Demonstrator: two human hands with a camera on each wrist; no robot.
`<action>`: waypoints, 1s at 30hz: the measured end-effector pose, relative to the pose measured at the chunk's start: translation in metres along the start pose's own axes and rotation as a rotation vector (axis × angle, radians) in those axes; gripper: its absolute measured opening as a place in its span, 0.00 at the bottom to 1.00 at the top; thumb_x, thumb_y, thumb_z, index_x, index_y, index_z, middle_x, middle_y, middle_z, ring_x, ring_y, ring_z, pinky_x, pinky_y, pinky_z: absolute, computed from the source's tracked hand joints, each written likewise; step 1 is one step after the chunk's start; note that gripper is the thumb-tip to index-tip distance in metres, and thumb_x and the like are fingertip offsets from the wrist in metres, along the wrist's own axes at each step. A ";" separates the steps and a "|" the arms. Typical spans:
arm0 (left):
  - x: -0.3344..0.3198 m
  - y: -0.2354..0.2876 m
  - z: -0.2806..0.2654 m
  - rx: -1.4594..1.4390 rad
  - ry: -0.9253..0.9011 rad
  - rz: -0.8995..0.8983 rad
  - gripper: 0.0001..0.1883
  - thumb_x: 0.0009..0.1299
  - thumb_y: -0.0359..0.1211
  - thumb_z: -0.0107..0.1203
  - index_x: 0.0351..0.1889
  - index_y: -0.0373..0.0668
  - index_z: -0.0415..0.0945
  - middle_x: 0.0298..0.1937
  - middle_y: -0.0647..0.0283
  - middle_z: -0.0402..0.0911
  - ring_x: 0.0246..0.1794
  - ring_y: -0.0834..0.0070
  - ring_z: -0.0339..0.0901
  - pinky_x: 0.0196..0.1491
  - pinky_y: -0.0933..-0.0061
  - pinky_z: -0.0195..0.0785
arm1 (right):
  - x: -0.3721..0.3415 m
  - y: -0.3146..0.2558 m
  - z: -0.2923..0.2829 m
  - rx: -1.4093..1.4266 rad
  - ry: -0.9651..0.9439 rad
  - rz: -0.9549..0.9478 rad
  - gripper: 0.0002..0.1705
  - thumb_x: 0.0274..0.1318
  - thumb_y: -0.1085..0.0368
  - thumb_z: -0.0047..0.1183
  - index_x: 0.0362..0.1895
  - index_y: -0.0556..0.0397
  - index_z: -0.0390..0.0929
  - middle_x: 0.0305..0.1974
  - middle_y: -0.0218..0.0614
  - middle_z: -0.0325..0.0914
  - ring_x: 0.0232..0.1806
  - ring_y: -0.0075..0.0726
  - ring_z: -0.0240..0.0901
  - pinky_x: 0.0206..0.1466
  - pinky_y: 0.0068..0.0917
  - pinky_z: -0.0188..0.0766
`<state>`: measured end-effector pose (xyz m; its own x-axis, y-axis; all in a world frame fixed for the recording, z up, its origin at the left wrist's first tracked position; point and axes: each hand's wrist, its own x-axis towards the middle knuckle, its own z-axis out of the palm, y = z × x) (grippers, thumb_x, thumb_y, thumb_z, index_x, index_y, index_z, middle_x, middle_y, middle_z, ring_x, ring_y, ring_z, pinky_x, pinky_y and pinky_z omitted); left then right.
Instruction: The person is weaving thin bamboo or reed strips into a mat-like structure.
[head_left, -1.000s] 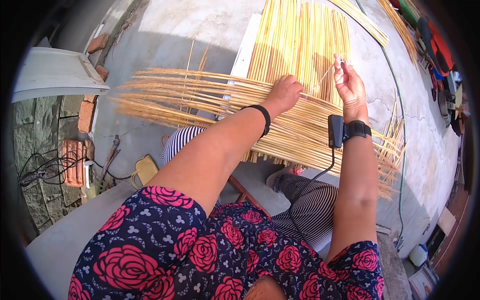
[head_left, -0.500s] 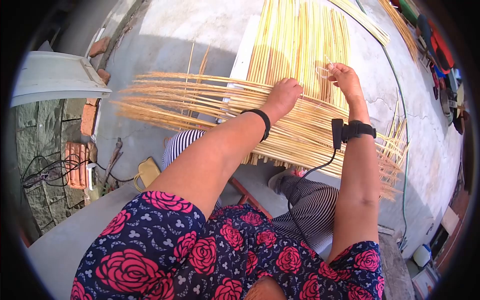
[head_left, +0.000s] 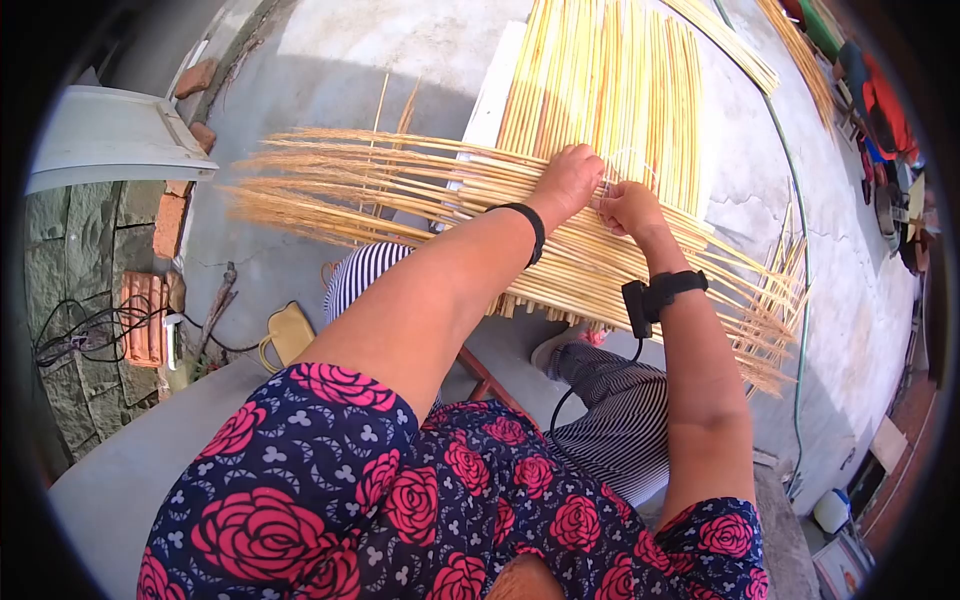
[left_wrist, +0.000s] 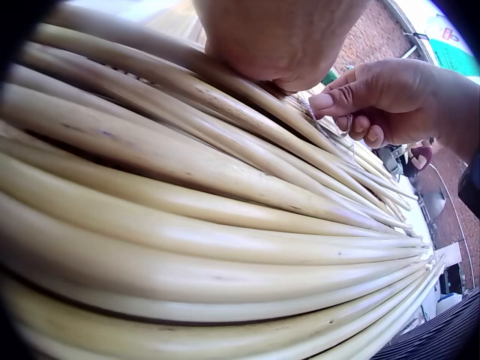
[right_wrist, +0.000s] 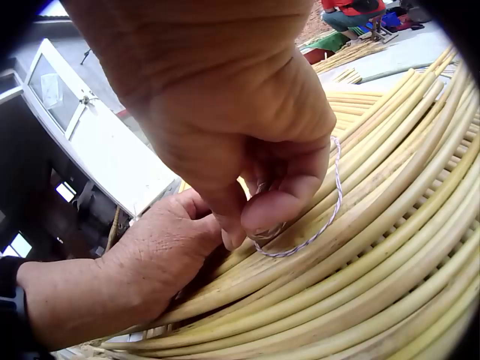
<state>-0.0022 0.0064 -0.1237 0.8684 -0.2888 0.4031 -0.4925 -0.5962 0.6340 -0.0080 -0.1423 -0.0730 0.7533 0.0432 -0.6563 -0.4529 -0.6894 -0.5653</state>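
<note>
Long pale reeds [head_left: 480, 210] with feathery tips lie crosswise over a layer of lengthwise reeds [head_left: 600, 85]. My left hand [head_left: 570, 180] holds the far edge of the crosswise reeds, its fingers curled down over them. Right beside it, my right hand [head_left: 632, 210] pinches a thin twisted white string [right_wrist: 337, 196] between thumb and forefinger. From those fingertips the string loops out over the reeds in the right wrist view. The left fingertips are mostly hidden in the left wrist view.
A white board [head_left: 492, 90] shows under the reeds' left edge. More reeds [head_left: 730, 45] lie on the concrete floor beyond, near a green hose [head_left: 783, 140]. A white panel [head_left: 120, 130], bricks and a yellow bag [head_left: 290, 333] are at the left.
My right hand has come down and left from its raised position, bringing the string close to my left hand. The left hand stays on the reeds.
</note>
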 end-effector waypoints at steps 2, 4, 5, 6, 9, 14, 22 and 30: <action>0.000 -0.001 0.002 0.000 0.003 0.003 0.04 0.59 0.27 0.55 0.31 0.43 0.74 0.35 0.59 0.72 0.41 0.59 0.69 0.45 0.62 0.65 | 0.004 0.002 0.017 -0.255 0.216 -0.121 0.09 0.47 0.63 0.60 0.23 0.55 0.77 0.22 0.39 0.78 0.21 0.31 0.74 0.27 0.30 0.71; 0.000 -0.003 0.002 0.002 0.000 0.008 0.04 0.59 0.27 0.55 0.31 0.44 0.73 0.35 0.59 0.71 0.41 0.59 0.69 0.45 0.62 0.65 | 0.005 0.001 0.027 -0.408 0.362 -0.192 0.10 0.45 0.63 0.57 0.21 0.58 0.76 0.23 0.46 0.78 0.24 0.34 0.78 0.29 0.31 0.73; 0.001 -0.004 0.002 0.002 -0.001 0.012 0.04 0.59 0.27 0.56 0.31 0.44 0.73 0.35 0.59 0.71 0.41 0.59 0.69 0.45 0.62 0.65 | 0.008 0.002 0.027 -0.423 0.377 -0.180 0.10 0.47 0.63 0.57 0.22 0.57 0.76 0.22 0.44 0.78 0.23 0.33 0.77 0.28 0.31 0.72; 0.000 -0.003 0.002 0.002 -0.003 0.015 0.04 0.59 0.27 0.56 0.31 0.43 0.73 0.35 0.59 0.71 0.41 0.59 0.69 0.45 0.62 0.65 | 0.012 0.005 0.028 -0.438 0.389 -0.166 0.09 0.48 0.63 0.56 0.23 0.56 0.76 0.21 0.41 0.77 0.23 0.31 0.76 0.26 0.31 0.71; 0.000 0.000 0.000 0.004 0.006 0.014 0.04 0.59 0.27 0.55 0.32 0.44 0.74 0.35 0.59 0.71 0.40 0.59 0.69 0.44 0.63 0.65 | 0.009 0.008 0.012 0.049 0.190 -0.072 0.07 0.52 0.63 0.54 0.26 0.53 0.76 0.19 0.32 0.74 0.20 0.25 0.70 0.23 0.26 0.66; -0.002 -0.004 0.005 0.010 0.051 0.073 0.02 0.59 0.29 0.53 0.29 0.45 0.76 0.33 0.61 0.70 0.39 0.61 0.69 0.43 0.62 0.65 | 0.002 0.002 -0.037 0.794 0.091 -0.040 0.04 0.59 0.67 0.50 0.34 0.53 0.75 0.26 0.29 0.74 0.24 0.19 0.66 0.19 0.16 0.60; -0.005 0.010 -0.008 0.135 -0.046 0.137 0.04 0.60 0.28 0.52 0.32 0.43 0.77 0.35 0.61 0.71 0.39 0.62 0.69 0.43 0.63 0.66 | 0.021 -0.021 -0.053 1.477 0.080 -0.188 0.08 0.66 0.66 0.41 0.42 0.59 0.69 0.38 0.42 0.75 0.36 0.37 0.76 0.34 0.27 0.78; -0.006 0.011 -0.009 0.230 -0.079 0.208 0.06 0.58 0.29 0.50 0.32 0.43 0.76 0.37 0.63 0.70 0.42 0.65 0.68 0.48 0.67 0.66 | 0.049 -0.026 -0.050 1.204 0.048 -0.356 0.07 0.64 0.67 0.41 0.36 0.57 0.68 0.28 0.37 0.73 0.31 0.36 0.75 0.42 0.38 0.79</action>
<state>-0.0130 0.0085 -0.1135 0.7566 -0.4741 0.4503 -0.6420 -0.6694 0.3738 0.0646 -0.1581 -0.0654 0.9281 0.0474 -0.3692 -0.3495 0.4529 -0.8202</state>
